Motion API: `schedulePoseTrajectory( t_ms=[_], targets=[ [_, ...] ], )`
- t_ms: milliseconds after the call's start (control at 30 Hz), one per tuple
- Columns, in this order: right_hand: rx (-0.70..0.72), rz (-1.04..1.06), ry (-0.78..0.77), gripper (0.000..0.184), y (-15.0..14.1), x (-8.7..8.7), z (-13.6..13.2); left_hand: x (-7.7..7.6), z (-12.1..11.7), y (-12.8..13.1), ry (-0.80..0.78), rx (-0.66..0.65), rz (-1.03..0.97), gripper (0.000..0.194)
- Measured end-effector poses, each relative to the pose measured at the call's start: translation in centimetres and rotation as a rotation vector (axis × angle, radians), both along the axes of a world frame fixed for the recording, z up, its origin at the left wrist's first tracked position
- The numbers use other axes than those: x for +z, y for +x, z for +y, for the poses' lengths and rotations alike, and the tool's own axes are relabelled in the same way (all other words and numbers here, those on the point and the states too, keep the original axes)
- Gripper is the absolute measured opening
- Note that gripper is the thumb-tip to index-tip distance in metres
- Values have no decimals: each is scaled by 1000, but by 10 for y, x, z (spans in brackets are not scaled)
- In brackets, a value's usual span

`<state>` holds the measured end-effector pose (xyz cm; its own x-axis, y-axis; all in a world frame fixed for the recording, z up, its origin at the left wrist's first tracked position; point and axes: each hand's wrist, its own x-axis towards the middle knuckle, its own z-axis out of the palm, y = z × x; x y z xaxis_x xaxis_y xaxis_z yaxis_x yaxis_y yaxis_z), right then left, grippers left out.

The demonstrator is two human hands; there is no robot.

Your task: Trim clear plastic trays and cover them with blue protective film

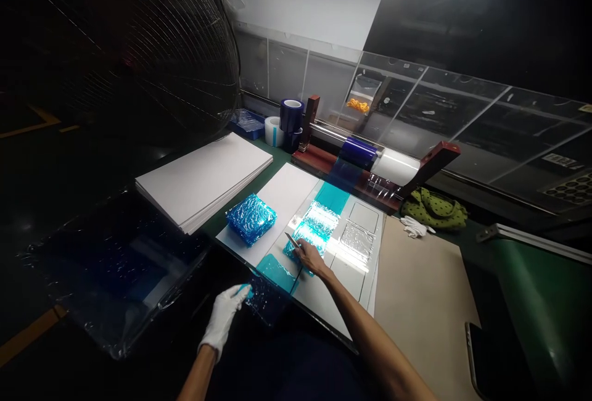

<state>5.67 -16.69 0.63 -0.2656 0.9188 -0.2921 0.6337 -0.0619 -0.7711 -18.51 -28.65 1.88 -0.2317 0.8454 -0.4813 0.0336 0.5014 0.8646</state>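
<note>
My left hand (221, 318), in a white glove, pinches the edge of a blue protective film (266, 303) that hangs off the table's front edge. My bare right hand (311, 257) grips a slim knife (291, 240), its tip pointing up and left over a strip of shiny blue film (316, 219). This strip runs across a pale flat panel (345, 274) with dark-outlined rectangles. Nearer me lies a flat blue film piece (276, 270). Left of the knife, a stack of blue film-covered pieces (252, 219) rests on white paper (282, 200).
A stack of white sheets (203, 179) lies at left, below a large fan (176, 37). Behind the panel, a red-brown stand (317, 160) carries a blue film roll (358, 153) and a clear roll (395, 166). Brown board (420, 290) and a phone (483, 358) are at right.
</note>
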Motion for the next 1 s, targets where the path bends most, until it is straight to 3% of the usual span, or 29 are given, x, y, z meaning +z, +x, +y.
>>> schedulePoseTrajectory(
  t_ms=[100, 300, 367, 500, 567, 667, 867, 933, 1000],
  targets=[
    [-74, 127, 6, 22, 7, 7, -13, 21, 29, -25, 78, 60, 34, 49],
    [-214, 270, -5, 34, 35, 19, -42, 55, 119, -63, 228, 160, 96, 68],
    [-253, 287, -7, 36, 44, 20, -49, 60, 144, -68, 252, 157, 124, 66],
    [-317, 311, -7, 37, 58, 20, -61, 58, 177, -69, 254, 101, 198, 41],
    [-345, 320, -13, 37, 63, 19, -66, 54, 186, -66, 237, 65, 243, 33],
    [-369, 307, -14, 35, 68, 17, -69, 52, 194, -61, 216, 41, 344, 40],
    [-384, 171, 45, 36, 82, 13, -63, 71, 185, -56, 205, 243, 736, 92],
    [-376, 51, 123, 33, 87, 11, -57, 75, 173, -45, 259, 282, 934, 81],
    [-347, -85, 208, 31, 90, 12, -48, 71, 158, -24, 339, 138, 1091, 62]
  ],
)
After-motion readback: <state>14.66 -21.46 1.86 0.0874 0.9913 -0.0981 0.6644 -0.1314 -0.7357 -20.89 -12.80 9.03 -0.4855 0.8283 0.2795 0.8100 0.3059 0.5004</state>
